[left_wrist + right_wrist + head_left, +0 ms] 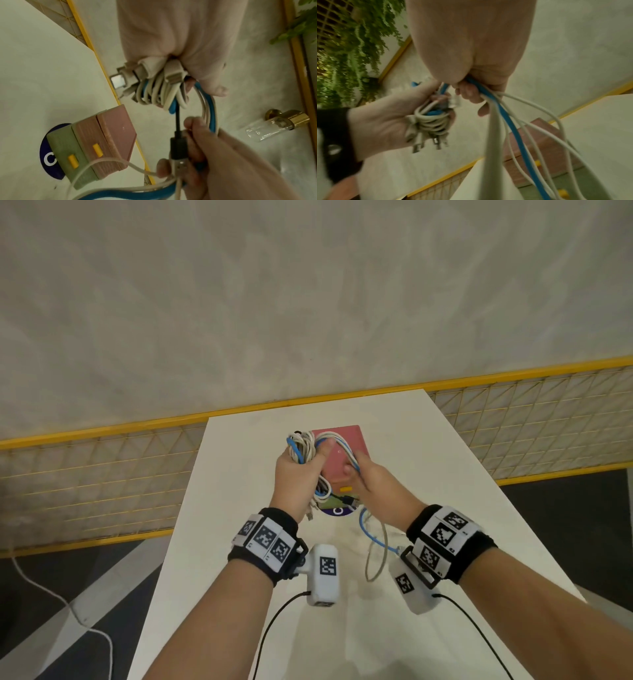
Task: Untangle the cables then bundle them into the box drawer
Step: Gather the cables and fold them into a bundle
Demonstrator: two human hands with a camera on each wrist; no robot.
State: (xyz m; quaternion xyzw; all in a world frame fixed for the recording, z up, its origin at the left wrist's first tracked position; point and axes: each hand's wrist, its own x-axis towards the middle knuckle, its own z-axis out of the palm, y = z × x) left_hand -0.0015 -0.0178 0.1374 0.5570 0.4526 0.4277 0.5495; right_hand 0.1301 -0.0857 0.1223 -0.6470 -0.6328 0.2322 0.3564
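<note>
My left hand grips a coiled bundle of white and blue cables above the table, with several plugs sticking out below the fist. My right hand holds the strands that run off the bundle, a blue cable and several white ones, and a black plug lies against its fingers. Loose blue and grey loops hang down to the table near my right wrist. The box drawer, with a pink unit over a green one and yellow handles, stands just beyond my hands.
The box stands on a dark blue round sticker on a narrow white table. A yellow mesh fence runs behind the table. A white cord lies on the floor at the left.
</note>
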